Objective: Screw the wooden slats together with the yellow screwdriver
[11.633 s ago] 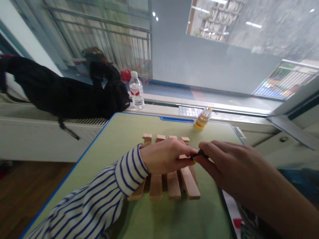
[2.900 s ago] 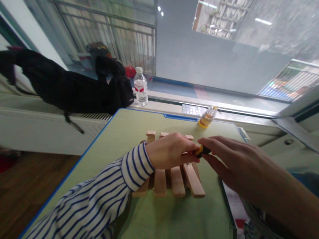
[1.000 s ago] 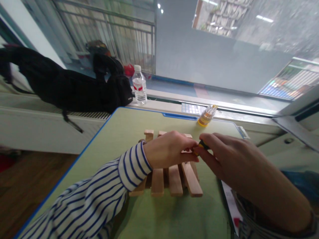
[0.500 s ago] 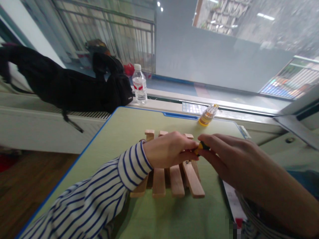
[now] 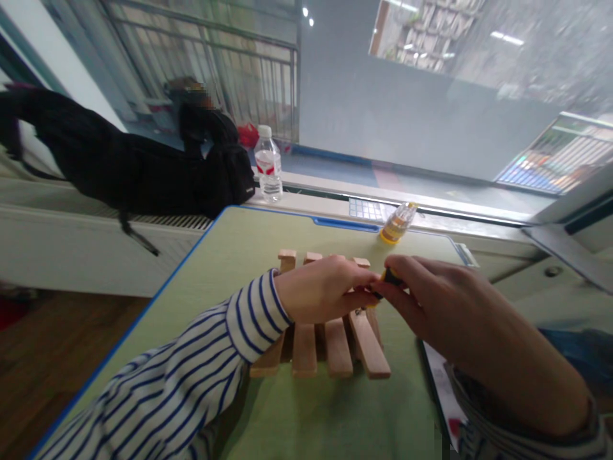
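Note:
My right hand (image 5: 438,300) is closed around the black and yellow handle of a small screwdriver (image 5: 391,276). With fingertips pinched, my left hand (image 5: 325,291) grips the lower part of the same screwdriver, and the two hands almost touch. Below them lies a wooden piece with several flat slats (image 5: 339,351), fanned out side by side on the table. Near the top of the rightmost slat (image 5: 370,348) a small metal screw or fitting shows. The screwdriver's tip is hidden behind my left fingers, and my left hand and wrist cover the middle of the slats.
The pale green table (image 5: 249,236) has a blue edge. At its far side a small clear bottle with a yellow base (image 5: 398,223) leans. A water bottle (image 5: 269,166) and a black bag (image 5: 158,169) rest on the sill. A dark-edged flat object (image 5: 438,377) lies beneath my right arm.
My right hand has turned slightly around the screwdriver handle, its wrist tilting a little. My left hand stays in nearly the same place over the slats.

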### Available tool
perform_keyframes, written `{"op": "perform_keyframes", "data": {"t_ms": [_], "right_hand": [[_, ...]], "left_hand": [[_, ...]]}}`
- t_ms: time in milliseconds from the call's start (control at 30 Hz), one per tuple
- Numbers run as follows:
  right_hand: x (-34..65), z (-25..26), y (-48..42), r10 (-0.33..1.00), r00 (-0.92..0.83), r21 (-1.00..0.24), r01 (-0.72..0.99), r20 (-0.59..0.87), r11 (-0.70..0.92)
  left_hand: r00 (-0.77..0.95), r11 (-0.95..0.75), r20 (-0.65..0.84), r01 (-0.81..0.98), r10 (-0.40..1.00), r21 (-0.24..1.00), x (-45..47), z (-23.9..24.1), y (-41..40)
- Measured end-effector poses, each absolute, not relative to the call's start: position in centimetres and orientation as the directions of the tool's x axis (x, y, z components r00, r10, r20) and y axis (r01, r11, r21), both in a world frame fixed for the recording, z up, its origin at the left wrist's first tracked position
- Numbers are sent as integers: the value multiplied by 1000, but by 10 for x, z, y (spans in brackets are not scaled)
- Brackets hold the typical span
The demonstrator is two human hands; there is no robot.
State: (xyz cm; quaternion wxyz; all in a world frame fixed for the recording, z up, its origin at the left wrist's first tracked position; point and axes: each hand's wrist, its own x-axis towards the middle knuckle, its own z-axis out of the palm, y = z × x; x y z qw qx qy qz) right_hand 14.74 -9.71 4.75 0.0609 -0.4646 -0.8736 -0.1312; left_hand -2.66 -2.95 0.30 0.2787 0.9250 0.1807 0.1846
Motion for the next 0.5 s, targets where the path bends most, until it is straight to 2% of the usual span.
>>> {"op": "perform_keyframes", "data": {"t_ms": [133, 333, 500], "right_hand": [[150, 48, -97, 794, -573, 206, 818, 203, 537], [157, 50, -99, 777, -584, 49, 805, 235, 591], [160, 49, -97, 747, -628, 28, 769, 219, 638]], "left_hand": [[842, -779, 264, 256, 471, 572, -25, 6, -31], [859, -811, 243, 279, 450, 513, -27, 11, -31], [876, -816, 241, 244, 417, 524, -30, 14, -30]]}}
